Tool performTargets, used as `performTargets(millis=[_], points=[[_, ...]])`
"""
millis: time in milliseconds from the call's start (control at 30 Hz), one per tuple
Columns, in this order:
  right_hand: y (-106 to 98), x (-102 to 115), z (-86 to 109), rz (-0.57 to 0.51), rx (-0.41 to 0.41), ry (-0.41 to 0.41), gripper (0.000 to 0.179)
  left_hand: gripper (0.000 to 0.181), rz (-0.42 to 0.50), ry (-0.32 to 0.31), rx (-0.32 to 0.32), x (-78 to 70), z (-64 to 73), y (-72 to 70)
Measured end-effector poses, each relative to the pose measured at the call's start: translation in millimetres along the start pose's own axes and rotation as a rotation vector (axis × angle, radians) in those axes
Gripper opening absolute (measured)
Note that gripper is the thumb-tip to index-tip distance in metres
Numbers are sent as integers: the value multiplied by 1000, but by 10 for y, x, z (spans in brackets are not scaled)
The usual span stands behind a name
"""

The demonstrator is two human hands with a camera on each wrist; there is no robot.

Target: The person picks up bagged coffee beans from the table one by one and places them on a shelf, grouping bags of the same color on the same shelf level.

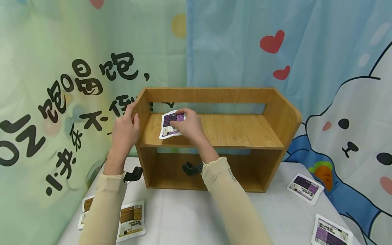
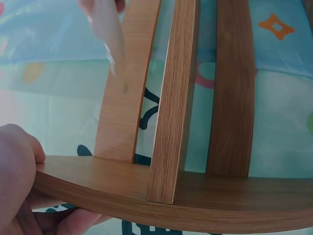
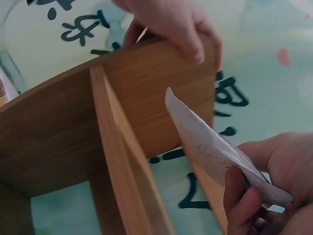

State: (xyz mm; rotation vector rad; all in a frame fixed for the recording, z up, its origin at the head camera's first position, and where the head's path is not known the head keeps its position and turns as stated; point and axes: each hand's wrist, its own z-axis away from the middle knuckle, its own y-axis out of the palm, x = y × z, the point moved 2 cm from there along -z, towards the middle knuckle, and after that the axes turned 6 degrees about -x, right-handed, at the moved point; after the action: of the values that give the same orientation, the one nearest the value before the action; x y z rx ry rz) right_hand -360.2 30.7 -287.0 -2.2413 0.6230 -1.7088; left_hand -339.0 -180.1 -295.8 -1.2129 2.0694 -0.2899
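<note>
A two-tier wooden shelf [image 1: 242, 129] stands on the table. My left hand [image 1: 125, 131] grips the upper edge of its left side panel, thumb on the inner face, as the right wrist view also shows. With my right hand [image 1: 190, 126] I pinch a white pouch with a purple label [image 1: 171, 124] by its right edge. In the head view the pouch overlaps the left part of the upper board. The right wrist view shows the pouch [image 3: 210, 147] tilted, its pale back side facing the camera, between thumb and fingers.
Two purple-labelled pouches, one farther back [image 1: 305, 188] and one nearer [image 1: 332, 231], lie on the white table [image 1: 180, 214] at the right. Brown-labelled pouches [image 1: 132, 219] lie at the left, partly behind my left sleeve. Printed curtains [image 1: 226, 44] hang behind the shelf.
</note>
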Motion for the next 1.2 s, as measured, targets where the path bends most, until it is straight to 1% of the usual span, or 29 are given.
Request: performTargets(millis=[100, 267, 467, 633, 767, 900, 1033, 1100, 1200], points=[[88, -9, -102, 31, -3, 28, 45, 43, 0, -2, -6, 9, -2, -5], [182, -71, -229, 90, -2, 61, 44, 42, 6, -6, 10, 7, -7, 2], [242, -135, -304, 111, 25, 104, 42, 42, 5, -10, 12, 6, -10, 9], [283, -159, -346, 139, 32, 99, 43, 42, 3, -21, 10, 10, -9, -3], [311, -177, -361, 224, 48, 78, 47, 42, 0, -22, 8, 24, -2, -3], [313, -197, -381, 331, 33, 71, 51, 42, -4, -16, -7, 34, -1, 10], [301, -208, -393, 395, 2, 88, 53, 41, 1, -4, -13, 44, -8, 27], [299, -216, -385, 423, 4, 94, 54, 41, 4, -4, -11, 51, -6, 32], [303, -223, -380, 463, 9, 80, 55, 41, 2, -6, -18, 57, -6, 28]])
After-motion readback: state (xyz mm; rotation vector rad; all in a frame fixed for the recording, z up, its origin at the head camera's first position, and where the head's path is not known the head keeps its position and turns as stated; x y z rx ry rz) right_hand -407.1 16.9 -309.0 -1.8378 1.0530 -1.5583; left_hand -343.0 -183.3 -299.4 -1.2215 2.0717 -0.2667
